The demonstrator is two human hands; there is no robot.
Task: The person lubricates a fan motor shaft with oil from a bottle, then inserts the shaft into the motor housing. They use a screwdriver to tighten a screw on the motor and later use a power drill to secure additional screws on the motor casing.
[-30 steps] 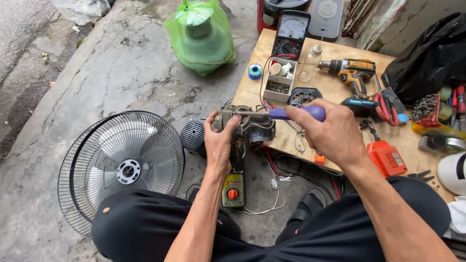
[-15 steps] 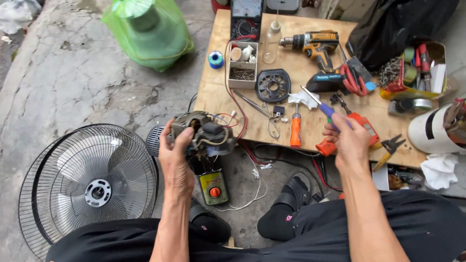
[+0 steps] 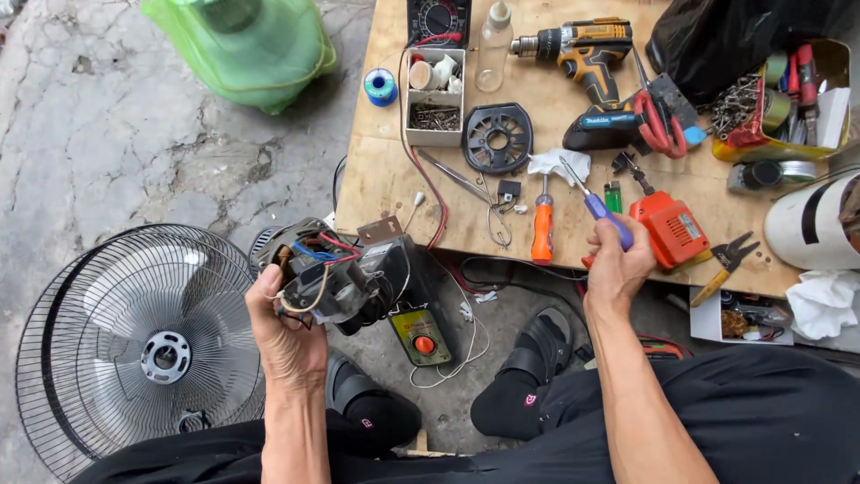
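Observation:
My left hand (image 3: 285, 333) grips a fan motor assembly (image 3: 345, 273) with red, blue and black wires hanging from it, held above the ground at centre left. My right hand (image 3: 618, 266) is closed on a purple-handled screwdriver (image 3: 596, 208), its tip pointing up and left over the wooden board (image 3: 385, 170). An orange-handled screwdriver (image 3: 542, 229) lies on the board just left of my right hand. A black round motor cover (image 3: 498, 137) rests further up the board.
A fan grille (image 3: 134, 345) lies on the concrete at left. A cordless drill (image 3: 587, 54), an orange tool (image 3: 670, 229), pliers (image 3: 727, 262), a parts box (image 3: 434, 97) and a green bag (image 3: 246, 45) surround the board. My sandalled feet (image 3: 528, 376) sit below it.
My right hand drew back from the motor to the board's edge with the purple screwdriver. My left hand lowered and tilted the motor assembly. The camera view shifted right.

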